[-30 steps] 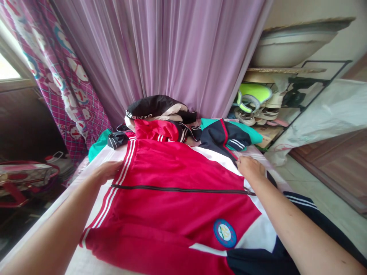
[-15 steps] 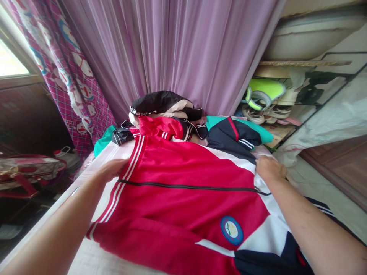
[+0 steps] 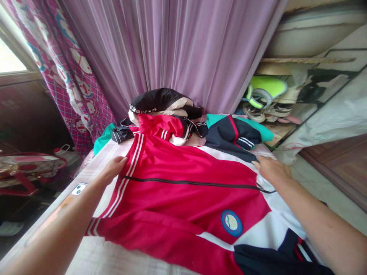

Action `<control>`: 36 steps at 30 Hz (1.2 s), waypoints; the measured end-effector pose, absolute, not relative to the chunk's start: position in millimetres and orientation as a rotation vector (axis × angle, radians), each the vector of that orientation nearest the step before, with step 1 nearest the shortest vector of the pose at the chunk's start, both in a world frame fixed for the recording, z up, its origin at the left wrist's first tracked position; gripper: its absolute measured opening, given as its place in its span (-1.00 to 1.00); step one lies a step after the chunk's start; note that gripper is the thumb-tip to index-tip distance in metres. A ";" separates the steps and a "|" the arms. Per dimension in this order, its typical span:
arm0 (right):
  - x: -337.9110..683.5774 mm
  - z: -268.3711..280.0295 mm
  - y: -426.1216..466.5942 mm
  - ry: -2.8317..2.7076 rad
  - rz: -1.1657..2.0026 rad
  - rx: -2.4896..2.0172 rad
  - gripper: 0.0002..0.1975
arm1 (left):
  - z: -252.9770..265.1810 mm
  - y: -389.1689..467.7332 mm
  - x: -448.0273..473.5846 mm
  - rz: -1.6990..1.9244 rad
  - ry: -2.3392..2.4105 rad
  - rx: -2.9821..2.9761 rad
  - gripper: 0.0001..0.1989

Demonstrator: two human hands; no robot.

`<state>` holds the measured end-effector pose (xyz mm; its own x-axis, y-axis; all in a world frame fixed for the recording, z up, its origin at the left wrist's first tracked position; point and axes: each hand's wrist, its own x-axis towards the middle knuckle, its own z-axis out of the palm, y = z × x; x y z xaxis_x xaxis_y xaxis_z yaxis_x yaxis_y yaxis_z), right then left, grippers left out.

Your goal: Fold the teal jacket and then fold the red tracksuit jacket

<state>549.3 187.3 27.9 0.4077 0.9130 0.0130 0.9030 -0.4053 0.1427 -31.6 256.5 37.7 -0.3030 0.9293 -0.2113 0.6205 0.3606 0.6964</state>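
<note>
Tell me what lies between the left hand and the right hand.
The red jacket body spans from left hand to right hand, as the head view shows.

Spread red jacket, left hand, right hand

Soft daylight from a blown-out window at far left, deep shadow beneath, edges stretched and slightly blurred.

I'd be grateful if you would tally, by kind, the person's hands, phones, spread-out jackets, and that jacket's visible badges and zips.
Left hand and right hand: 2
Phone: 1
Jacket: 1
Badge: 1
Zip: 1
Total: 6
</note>
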 end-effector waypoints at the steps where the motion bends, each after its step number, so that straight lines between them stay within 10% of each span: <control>1: 547.5 26.4 187.3 1.663 0.156 2.523 -0.65 | 38.2 254.2 -29.1 0.684 1.971 1.295 -0.48; 17: 349.9 77.5 269.7 2.874 0.403 1.853 -0.46 | 43.8 231.4 -34.3 0.174 2.184 2.228 -0.25; 23: 274.4 53.4 344.5 2.824 0.036 1.638 -0.35 | 55.3 239.6 46.2 0.115 1.729 2.717 -0.50; 36: 232.1 53.8 443.9 2.445 -0.140 2.111 -0.50 | 11.8 229.0 52.6 -0.001 1.607 2.598 -0.37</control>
<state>232.1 443.9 53.8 -0.1452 0.9893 0.0131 0.9814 0.1457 -0.1251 52.6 229.0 11.8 0.4473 0.8932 -0.0465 0.8933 -0.4435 0.0733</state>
